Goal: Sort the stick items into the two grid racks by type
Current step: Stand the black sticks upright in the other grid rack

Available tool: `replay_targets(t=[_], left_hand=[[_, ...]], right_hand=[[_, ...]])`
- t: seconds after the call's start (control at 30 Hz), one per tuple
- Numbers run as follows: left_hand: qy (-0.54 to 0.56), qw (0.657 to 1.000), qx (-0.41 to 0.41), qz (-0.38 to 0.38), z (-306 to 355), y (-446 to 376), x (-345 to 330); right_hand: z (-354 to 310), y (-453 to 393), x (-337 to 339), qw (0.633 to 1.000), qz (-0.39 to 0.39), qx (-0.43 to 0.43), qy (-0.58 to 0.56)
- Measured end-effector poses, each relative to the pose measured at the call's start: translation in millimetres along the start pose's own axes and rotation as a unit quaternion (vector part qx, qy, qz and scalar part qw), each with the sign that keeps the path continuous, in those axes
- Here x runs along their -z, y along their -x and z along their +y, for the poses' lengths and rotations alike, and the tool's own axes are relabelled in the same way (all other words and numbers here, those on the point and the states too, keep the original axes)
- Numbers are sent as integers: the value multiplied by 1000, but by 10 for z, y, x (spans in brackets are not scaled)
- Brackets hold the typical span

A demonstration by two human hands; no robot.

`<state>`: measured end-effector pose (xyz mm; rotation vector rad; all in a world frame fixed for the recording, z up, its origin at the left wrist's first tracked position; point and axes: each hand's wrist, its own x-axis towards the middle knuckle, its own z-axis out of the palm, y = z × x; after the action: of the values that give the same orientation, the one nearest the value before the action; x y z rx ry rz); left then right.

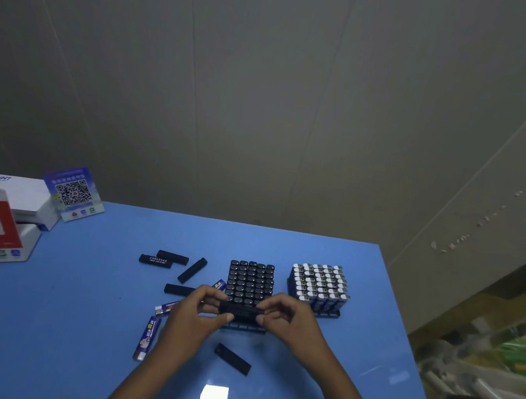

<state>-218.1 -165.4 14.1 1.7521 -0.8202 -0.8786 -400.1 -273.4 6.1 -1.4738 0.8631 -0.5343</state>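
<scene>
A glossy blue worktop (74, 325) stands against a grey panelled wall (269, 84). Over it, the left hand (198, 314) and right hand (290, 318) pinch the two ends of one black stick (241, 311), held level in front of the black-filled rack (250, 282) — the white-capped rack (318, 287) sits just beside it. Loose sticks (black and blue) lie scattered at left; QR-code signs (73, 192) stand at the far-left corner.

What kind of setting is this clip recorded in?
Probably a small shop counter or stockroom workbench: a blue table against plain grey wall panels, two QR payment stands beside a white carton at its left corner, and bagged goods piled on the right.
</scene>
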Motion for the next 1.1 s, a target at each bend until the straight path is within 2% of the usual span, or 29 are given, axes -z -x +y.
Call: replay_targets(t=[0.07, 0.13, 0.27, 0.37, 0.53, 0.73, 0.83, 0.93, 1.1], left_hand=[[-42, 998, -34, -6, -12, 3, 46], [-140, 986, -86, -8, -38, -11, 121], [-350, 922, -167, -15, -64, -92, 217], [-414, 892, -182, -8, -39, -138, 188], [-450, 870, -201, -5, -85, -139, 147], [-432, 884, -178, -6, -105, -93, 141], [-422, 892, -158, -17, -138, -38, 151], [-427, 893, -138, -25, -180, -29, 170], [-423, 897, -123, -15, -210, -51, 197]], right_hand=[[-26, 19, 53, 1000, 14, 12, 22], [-36, 31, 102, 998, 18, 27, 59], [-24, 38, 156, 990, 16, 58, 130], [15, 31, 173, 977, 8, 87, 196], [79, 29, 209, 942, 17, 118, 313], [161, -51, 224, 957, 80, 19, 278], [222, -77, 205, 959, 93, 11, 267], [275, -129, 190, 946, 109, 10, 305], [347, -204, 154, 938, 90, 13, 334]])
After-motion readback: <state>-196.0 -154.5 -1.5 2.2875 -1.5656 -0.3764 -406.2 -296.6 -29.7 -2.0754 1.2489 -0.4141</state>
